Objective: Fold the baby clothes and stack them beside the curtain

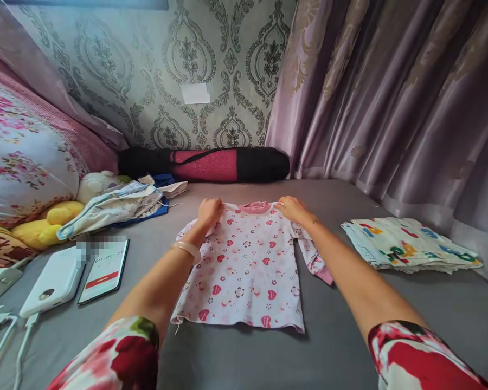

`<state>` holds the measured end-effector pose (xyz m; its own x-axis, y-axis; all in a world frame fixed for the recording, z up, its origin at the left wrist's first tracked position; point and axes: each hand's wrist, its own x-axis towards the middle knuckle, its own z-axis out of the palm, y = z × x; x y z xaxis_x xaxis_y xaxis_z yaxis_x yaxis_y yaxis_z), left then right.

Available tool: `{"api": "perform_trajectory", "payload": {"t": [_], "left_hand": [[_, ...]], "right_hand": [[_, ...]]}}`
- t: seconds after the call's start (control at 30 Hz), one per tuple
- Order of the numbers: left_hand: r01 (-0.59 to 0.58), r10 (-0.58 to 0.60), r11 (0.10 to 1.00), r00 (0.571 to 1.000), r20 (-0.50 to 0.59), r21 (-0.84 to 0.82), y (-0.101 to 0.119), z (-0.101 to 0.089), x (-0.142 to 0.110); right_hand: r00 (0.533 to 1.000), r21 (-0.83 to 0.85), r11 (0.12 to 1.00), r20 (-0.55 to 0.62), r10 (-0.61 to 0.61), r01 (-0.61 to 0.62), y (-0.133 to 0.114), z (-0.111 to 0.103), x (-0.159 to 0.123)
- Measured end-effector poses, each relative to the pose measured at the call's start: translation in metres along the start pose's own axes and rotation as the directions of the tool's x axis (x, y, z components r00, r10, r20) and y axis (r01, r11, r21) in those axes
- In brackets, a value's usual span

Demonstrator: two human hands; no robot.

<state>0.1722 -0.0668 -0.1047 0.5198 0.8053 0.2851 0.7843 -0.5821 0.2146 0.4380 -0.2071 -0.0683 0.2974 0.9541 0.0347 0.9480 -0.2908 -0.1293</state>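
A small white shirt with pink hearts, flowers and a pink collar lies spread flat on the grey sheet, its collar at the far end. My left hand is closed on its left shoulder. At the opposite shoulder, my right hand pinches the cloth beside the collar. The right sleeve lies angled outward, partly under my right forearm. Much of the left sleeve is hidden behind my left hand and forearm. A loose thread hangs from the bottom left corner of the hem.
Folded cloths with colourful prints lie at right. At left are a phone, a white power bank with a cable, a power strip, crumpled clothes and a yellow plush toy. A black-and-pink bag lies along the wall.
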Motion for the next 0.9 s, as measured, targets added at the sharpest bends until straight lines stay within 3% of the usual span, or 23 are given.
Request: {"api": "perform_trajectory", "payload": {"t": [0.13, 0.37, 0.7, 0.9], "left_hand": [[-0.013, 0.013, 0.998, 1.000, -0.008, 0.068, -0.005, 0.030, -0.002], [-0.083, 0.085, 0.994, 0.996, -0.027, 0.071, -0.028, 0.047, 0.021], [-0.058, 0.058, 0.996, 0.998, 0.001, 0.065, -0.037, 0.054, 0.055], [0.001, -0.012, 0.986, 0.998, 0.064, 0.166, -0.015, 0.037, 0.055]], "right_hand": [[0.999, -0.057, 0.998, -0.023, 0.022, -0.023, 0.001, 0.027, 0.004], [0.999, -0.115, 0.993, -0.040, 0.009, -0.013, 0.011, 0.049, 0.040], [0.997, -0.160, 0.985, -0.015, -0.074, 0.071, 0.024, 0.051, 0.079], [1.000, -0.169, 0.985, -0.004, -0.015, 0.014, 0.013, 0.045, 0.084]]}}
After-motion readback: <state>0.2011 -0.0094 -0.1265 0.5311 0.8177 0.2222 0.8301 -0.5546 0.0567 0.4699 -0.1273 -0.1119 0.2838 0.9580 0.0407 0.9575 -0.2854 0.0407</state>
